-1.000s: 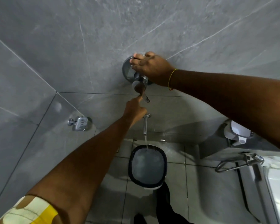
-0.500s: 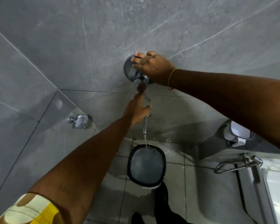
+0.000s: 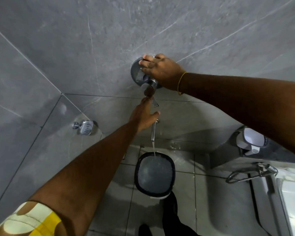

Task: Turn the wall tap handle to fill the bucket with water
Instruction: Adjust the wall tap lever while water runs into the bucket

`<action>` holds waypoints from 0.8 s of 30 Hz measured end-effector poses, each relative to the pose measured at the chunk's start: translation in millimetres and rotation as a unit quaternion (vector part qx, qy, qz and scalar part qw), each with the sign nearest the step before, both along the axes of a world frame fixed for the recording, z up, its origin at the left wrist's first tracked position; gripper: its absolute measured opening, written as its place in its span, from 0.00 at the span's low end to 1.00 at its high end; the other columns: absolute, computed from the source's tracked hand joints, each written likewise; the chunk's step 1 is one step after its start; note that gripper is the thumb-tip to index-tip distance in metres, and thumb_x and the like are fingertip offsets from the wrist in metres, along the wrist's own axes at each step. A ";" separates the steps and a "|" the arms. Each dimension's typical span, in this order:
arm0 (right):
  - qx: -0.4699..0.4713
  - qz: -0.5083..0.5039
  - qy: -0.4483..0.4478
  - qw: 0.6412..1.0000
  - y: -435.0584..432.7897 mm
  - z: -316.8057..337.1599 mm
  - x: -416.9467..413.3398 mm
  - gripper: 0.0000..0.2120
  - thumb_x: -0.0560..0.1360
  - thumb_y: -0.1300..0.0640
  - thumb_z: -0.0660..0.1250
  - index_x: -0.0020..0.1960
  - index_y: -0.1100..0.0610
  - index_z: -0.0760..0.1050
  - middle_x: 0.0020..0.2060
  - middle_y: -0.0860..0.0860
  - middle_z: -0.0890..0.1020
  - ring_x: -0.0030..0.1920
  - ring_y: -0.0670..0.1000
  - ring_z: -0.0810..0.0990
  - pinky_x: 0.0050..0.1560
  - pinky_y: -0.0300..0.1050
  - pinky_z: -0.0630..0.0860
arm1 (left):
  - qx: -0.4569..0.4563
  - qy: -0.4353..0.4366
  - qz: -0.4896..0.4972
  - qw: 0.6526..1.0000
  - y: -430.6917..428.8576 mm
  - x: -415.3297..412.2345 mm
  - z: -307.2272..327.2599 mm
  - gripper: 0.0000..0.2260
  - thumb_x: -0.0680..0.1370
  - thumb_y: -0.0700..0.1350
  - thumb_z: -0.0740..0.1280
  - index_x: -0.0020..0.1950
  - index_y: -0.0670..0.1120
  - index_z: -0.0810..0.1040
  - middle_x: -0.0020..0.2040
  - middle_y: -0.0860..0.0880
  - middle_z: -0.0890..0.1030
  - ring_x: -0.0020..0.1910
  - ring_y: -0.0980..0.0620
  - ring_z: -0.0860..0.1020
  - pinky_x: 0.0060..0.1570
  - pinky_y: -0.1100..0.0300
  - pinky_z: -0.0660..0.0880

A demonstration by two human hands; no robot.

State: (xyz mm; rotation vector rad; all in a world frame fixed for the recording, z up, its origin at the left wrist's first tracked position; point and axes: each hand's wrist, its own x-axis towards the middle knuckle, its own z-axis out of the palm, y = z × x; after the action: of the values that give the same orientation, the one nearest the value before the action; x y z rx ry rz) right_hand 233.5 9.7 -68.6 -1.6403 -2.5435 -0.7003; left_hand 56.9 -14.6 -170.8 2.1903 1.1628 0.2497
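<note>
A round chrome tap fitting (image 3: 134, 74) is set in the grey tiled wall, with its handle lever (image 3: 149, 91) pointing down. My right hand (image 3: 162, 72) lies over the top of the fitting, fingers curled on it. My left hand (image 3: 143, 116) is just below, fingers spread, its fingertips touching the lever's lower end. Under it a chrome spout (image 3: 153, 132) sends a thin stream of water (image 3: 154, 147) into the dark-rimmed bucket (image 3: 136, 176) on the floor. The bucket holds water close to its rim.
A chrome soap dish (image 3: 85, 127) is fixed low on the left wall. On the right are a white and grey holder (image 3: 252, 142), a chrome hand sprayer (image 3: 255, 171) and a white fixture (image 3: 293, 201). My dark trouser leg (image 3: 172, 210) stands just behind the bucket.
My left hand has opened from a pointing fist to spread fingers and dropped slightly below the lever. The right hand stays on the fitting. Water keeps running.
</note>
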 end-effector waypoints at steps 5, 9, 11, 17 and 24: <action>0.000 -0.002 -0.003 1.000 0.6 -0.8 -0.3 0.18 0.78 0.64 0.68 0.67 0.63 0.78 0.72 0.62 0.74 0.75 0.64 0.68 0.64 0.62 0.75 | 0.004 0.007 -0.002 1.000 -1.0 -1.3 0.7 0.35 0.79 0.53 0.70 0.81 0.47 0.59 0.80 0.44 0.66 0.75 0.41 0.71 0.66 0.50 0.73; -0.004 -0.009 -0.010 1.000 1.4 -1.2 -1.3 0.18 0.78 0.64 0.68 0.68 0.63 0.78 0.72 0.61 0.74 0.75 0.63 0.68 0.65 0.61 0.75 | 0.016 0.017 -0.007 1.000 -0.7 -2.3 2.0 0.34 0.79 0.52 0.70 0.81 0.47 0.60 0.79 0.43 0.67 0.74 0.41 0.72 0.63 0.54 0.72; -0.002 -0.012 -0.015 1.000 1.0 -0.2 -2.7 0.18 0.78 0.64 0.68 0.67 0.63 0.78 0.72 0.61 0.74 0.75 0.63 0.68 0.64 0.60 0.75 | 0.018 0.019 -0.009 1.000 -0.8 -2.7 3.0 0.34 0.79 0.52 0.70 0.81 0.47 0.60 0.80 0.43 0.67 0.74 0.41 0.72 0.63 0.53 0.72; -0.009 -0.011 -0.005 1.000 -2.6 0.8 -3.7 0.18 0.78 0.64 0.68 0.67 0.65 0.78 0.72 0.62 0.75 0.74 0.64 0.69 0.63 0.60 0.75 | 0.013 0.020 -0.006 1.000 -0.1 -2.4 2.4 0.35 0.79 0.53 0.70 0.82 0.47 0.59 0.80 0.44 0.66 0.75 0.41 0.71 0.67 0.50 0.72; -0.024 -0.026 -0.010 0.999 -5.5 2.9 -6.5 0.20 0.78 0.63 0.67 0.69 0.66 0.76 0.72 0.63 0.74 0.75 0.64 0.68 0.62 0.60 0.73 | 0.009 0.008 -0.004 1.000 -3.0 -1.9 0.7 0.36 0.79 0.52 0.71 0.82 0.48 0.57 0.81 0.45 0.64 0.76 0.41 0.69 0.68 0.49 0.72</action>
State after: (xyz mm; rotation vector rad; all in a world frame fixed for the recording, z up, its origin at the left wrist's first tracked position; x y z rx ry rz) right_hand 227.0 4.2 -65.7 -1.7272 -2.5592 -0.6676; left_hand 55.0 -17.6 -170.1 2.2155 1.1633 0.2400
